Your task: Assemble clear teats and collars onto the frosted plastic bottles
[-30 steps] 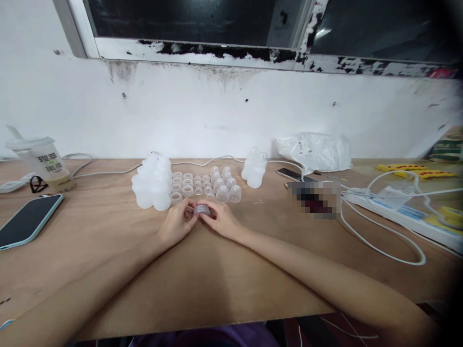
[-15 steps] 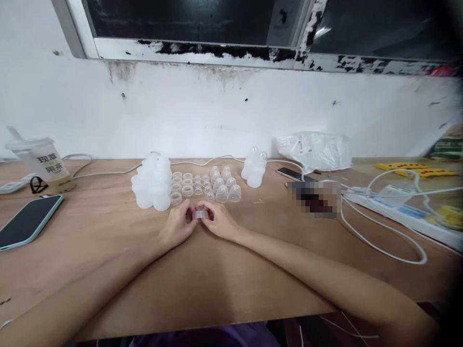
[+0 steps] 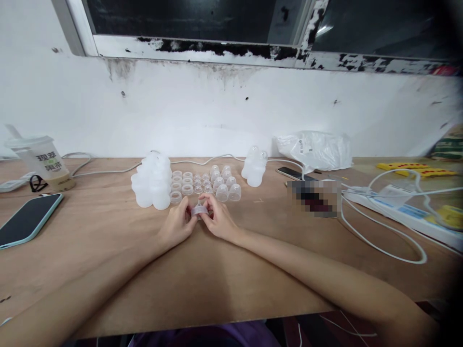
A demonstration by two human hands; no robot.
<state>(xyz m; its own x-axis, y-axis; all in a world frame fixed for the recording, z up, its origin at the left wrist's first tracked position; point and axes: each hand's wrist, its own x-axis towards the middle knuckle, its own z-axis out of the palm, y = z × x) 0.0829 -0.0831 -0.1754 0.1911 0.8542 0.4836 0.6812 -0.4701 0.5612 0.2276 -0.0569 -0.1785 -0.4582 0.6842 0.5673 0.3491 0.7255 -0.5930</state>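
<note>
At the middle of the table, my left hand (image 3: 178, 222) and my right hand (image 3: 219, 219) pinch a clear bottle collar ring (image 3: 199, 210) from both sides. A clear nipple (image 3: 199, 203) pokes up through the ring, with my right fingers at its tip. Just beyond my hands stand rows of loose collar rings (image 3: 176, 197), small clear nipples (image 3: 197, 189) and dome-shaped clear caps (image 3: 235, 192). Frosted white bottles (image 3: 152, 185) are grouped to the left of these. On the right is a smaller group of capped bottles (image 3: 254, 168).
A drink cup (image 3: 50, 164) and a phone (image 3: 31, 219) are at the left. A plastic bag (image 3: 314, 150), another phone (image 3: 294, 173), a blurred-out item (image 3: 314, 198) and a power strip (image 3: 408, 212) with looping white cables lie right. A wall (image 3: 217, 111) closes the back.
The nipple now shows standing up above the ring, where earlier only the ring was clear. My right fingers have risen toward the nipple's tip. Both hands stay in place.
</note>
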